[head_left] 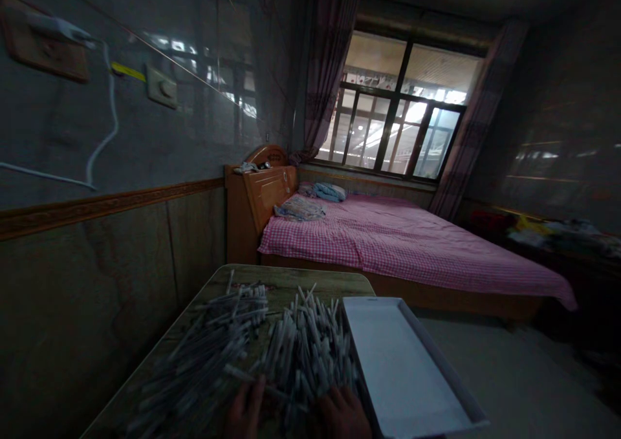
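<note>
Nearest to me, at the bottom edge of the view, my left hand (246, 408) and right hand (342, 414) rest on the near end of a heap of thin grey-white sticks (305, 355). The fingers lie loosely over the sticks, but the frame cuts the hands off and the light is dim, so I cannot tell whether either one actually grips anything. A second, looser heap (208, 355) spreads out just to the left on the same wooden surface (272, 277).

Just right of my right hand sits a shallow white tray (412, 387), running away from me with its near corner overhanging the surface edge. I see nothing lying in it, while both heaps look full, so I judge the sorting or packing is barely begun and almost all the sticks are left.

Farther back stands a bed (412, 245) with a pink checked cover and a wooden headboard (262, 200), and behind it a curtained window (398, 119).
</note>
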Motion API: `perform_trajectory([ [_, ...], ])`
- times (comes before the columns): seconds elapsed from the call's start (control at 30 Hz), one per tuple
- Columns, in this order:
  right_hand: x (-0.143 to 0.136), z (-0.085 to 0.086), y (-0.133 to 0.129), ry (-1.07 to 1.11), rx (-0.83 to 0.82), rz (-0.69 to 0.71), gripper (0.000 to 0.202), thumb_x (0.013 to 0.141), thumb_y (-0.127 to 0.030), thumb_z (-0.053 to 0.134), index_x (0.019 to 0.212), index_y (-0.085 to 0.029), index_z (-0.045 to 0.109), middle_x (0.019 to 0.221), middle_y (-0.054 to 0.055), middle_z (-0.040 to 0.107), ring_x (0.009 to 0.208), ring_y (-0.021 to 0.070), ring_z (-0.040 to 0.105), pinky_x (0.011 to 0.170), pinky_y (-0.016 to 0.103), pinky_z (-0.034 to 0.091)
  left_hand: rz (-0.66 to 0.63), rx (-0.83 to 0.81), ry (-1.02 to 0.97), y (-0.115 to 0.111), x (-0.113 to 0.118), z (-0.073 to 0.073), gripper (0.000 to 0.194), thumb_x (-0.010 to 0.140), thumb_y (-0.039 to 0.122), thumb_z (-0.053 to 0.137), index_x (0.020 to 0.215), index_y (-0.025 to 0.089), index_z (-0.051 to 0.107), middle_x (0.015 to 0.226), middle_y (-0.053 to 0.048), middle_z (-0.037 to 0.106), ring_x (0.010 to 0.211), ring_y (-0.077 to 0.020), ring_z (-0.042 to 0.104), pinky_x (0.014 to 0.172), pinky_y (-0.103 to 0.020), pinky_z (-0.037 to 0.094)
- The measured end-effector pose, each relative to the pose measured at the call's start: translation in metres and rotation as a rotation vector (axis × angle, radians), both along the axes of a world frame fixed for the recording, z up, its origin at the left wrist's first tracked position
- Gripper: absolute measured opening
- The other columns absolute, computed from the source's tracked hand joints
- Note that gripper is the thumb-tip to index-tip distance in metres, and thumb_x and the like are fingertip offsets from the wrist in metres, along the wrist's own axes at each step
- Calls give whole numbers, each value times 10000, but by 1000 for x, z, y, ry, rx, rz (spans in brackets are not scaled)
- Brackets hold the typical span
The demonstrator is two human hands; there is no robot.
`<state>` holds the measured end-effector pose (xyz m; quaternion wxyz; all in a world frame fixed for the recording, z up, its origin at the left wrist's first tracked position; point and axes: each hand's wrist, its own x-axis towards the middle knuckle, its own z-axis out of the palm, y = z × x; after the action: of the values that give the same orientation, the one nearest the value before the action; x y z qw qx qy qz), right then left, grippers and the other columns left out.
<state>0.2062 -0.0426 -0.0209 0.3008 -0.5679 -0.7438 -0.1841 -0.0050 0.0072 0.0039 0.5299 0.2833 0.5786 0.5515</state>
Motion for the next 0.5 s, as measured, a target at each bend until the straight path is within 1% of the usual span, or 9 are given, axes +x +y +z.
perform_trajectory([
  [0.07,15,11,-2,4,-78,-59,246,722,-147,845,813,-313,688,830,-54,742,801,207,670,747,294,467,30,9,-10,1,-5,0,391,489,614,800,707,309,687,751,-65,820,840,-369,801,735,-433,662],
  [0.1,22,16,-3,1,-122,-98,234,753,-126,824,804,-312,691,845,-53,745,815,206,665,741,295,455,29,14,-17,2,-8,0,366,521,612,785,707,315,684,752,-65,816,843,-368,802,737,-435,662],
  [0.17,34,27,-6,11,-189,-161,224,820,-90,763,807,-303,693,877,-43,747,845,210,653,746,303,433,25,14,-26,2,-10,-1,349,557,615,769,711,314,685,734,-61,803,807,-363,802,735,-444,659],
  [0.23,40,34,-8,21,-229,-218,224,867,-74,704,804,-288,684,876,-22,738,854,216,642,753,312,416,29,17,-21,1,-11,-1,383,545,628,777,727,301,698,733,-55,796,769,-356,794,737,-452,654],
  [0.37,35,36,-10,-23,-242,-351,212,915,-92,646,807,-274,665,860,3,727,835,220,643,743,318,399,8,57,19,-2,-6,6,516,443,704,823,717,280,719,698,-54,775,707,-345,755,698,-448,635],
  [0.43,31,35,-10,-46,-234,-387,192,929,-120,638,819,-275,668,864,4,732,828,219,655,731,315,403,-39,62,35,-4,-3,9,543,410,728,851,691,279,728,673,-51,763,696,-330,736,691,-428,624],
  [0.5,29,34,-10,-39,-229,-393,169,950,-173,634,821,-275,677,859,6,733,824,224,672,722,315,415,-97,70,34,-5,-2,8,555,418,751,869,671,276,737,628,-35,730,665,-296,703,665,-389,604],
])
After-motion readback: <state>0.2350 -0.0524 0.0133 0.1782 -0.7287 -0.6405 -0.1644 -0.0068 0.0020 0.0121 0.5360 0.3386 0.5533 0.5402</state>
